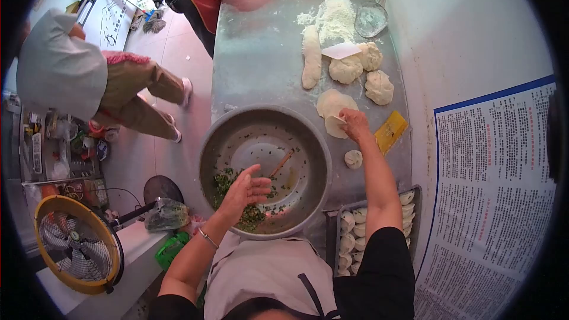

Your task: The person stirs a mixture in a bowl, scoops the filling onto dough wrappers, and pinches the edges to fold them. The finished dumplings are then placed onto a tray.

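Note:
My left hand [248,189] is over the near left part of a large metal bowl [325,166], its fingers spread and nothing in it. Below it lies chopped green filling [252,218], and a wooden stick [283,163] rests inside the bowl. Right of the bowl, my right hand [354,124] pinches the edge of a thin dough wrapper [335,125] at the flattened dough rounds [333,102]. Just below that hand sits a small pleated dumpling [353,159]. A yellow scraper [391,133] lies to its right.
A tray [332,243] of dumplings stands near my right arm. Farther up the metal table [255,53] are dough lumps [346,69], a dough roll [311,57], a white scraper [342,51] and flour [335,19]. Two people stand at the upper left. A fan [77,243] is at lower left.

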### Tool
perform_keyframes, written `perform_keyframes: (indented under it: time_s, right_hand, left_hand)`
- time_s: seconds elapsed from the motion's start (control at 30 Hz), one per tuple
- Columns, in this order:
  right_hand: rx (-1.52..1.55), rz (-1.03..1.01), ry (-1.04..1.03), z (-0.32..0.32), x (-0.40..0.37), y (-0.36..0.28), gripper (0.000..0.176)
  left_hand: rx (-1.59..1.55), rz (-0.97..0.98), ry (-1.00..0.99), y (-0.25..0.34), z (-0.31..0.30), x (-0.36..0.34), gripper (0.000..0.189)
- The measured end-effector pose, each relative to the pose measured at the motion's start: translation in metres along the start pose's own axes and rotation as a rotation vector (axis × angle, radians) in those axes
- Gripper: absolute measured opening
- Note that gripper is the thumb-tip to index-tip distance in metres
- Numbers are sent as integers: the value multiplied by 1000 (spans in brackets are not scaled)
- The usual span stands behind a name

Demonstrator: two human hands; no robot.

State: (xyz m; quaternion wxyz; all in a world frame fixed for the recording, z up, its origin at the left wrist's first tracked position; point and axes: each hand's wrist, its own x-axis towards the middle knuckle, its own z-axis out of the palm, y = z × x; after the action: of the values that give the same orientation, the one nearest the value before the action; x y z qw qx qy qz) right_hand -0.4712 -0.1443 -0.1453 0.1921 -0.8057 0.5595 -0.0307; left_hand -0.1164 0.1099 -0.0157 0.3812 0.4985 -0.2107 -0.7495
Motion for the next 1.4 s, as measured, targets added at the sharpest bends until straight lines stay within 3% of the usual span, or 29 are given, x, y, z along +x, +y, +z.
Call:
perform_keyframes:
  time_s: [0.07,0.17,0.2,0.27,0.3,0.4,0.47,0.57,0.73,0.97,1.07,1.13,1.2,1.3,1.33,1.4]
  right_hand:
    - [6,10,2,-25,-13,-18,18]
    - [372,-220,203,-93,-47,-87,19]
    - [663,-145,101,-104,-59,-112,19]
    - [1239,24,-107,-107,-80,-166,21]
    - [1204,2,-135,-95,-88,-188,22]
    - [1074,-22,-173,-61,-93,-230,24]
    - [962,42,-149,-46,-92,-242,23]
    - [95,-284,-94,27,-85,-210,20]
    - [-140,-458,-32,90,-85,-196,14]
    - [-343,-798,-187,50,-71,-203,13]
    - [-280,-372,-633,18,-94,-208,16]
    - [-92,-445,-565,-1,-120,-206,13]
    - [-66,-309,-592,-34,-141,-240,16]
    - [-48,-329,-138,-9,-160,-266,36]
    - [-75,-281,-124,10,-160,-272,49]
    - [-107,-282,-67,59,-165,-292,46]
  left_hand:
    - [39,37,-9,-2,-6,5,67]
    - [-8,131,-21,-6,-12,25,67]
    - [-45,166,-23,-5,-9,31,67]
    - [-513,61,-149,7,-1,42,64]
    - [-747,9,-212,10,2,43,63]
    - [-1006,35,-348,22,1,26,54]
    - [-790,90,-203,12,-28,18,53]
    - [-718,172,-35,1,-79,-5,45]
    - [-492,353,396,-9,-149,-61,46]
    - [-754,247,338,-61,-197,-100,42]
    - [-808,144,282,-83,-197,-104,38]
    - [-838,121,209,-102,-195,-99,37]
    - [-855,109,153,-115,-195,-94,38]
    - [-851,79,110,-123,-181,-85,39]
    - [-849,75,99,-123,-179,-84,40]
    - [-838,57,64,-122,-174,-79,41]
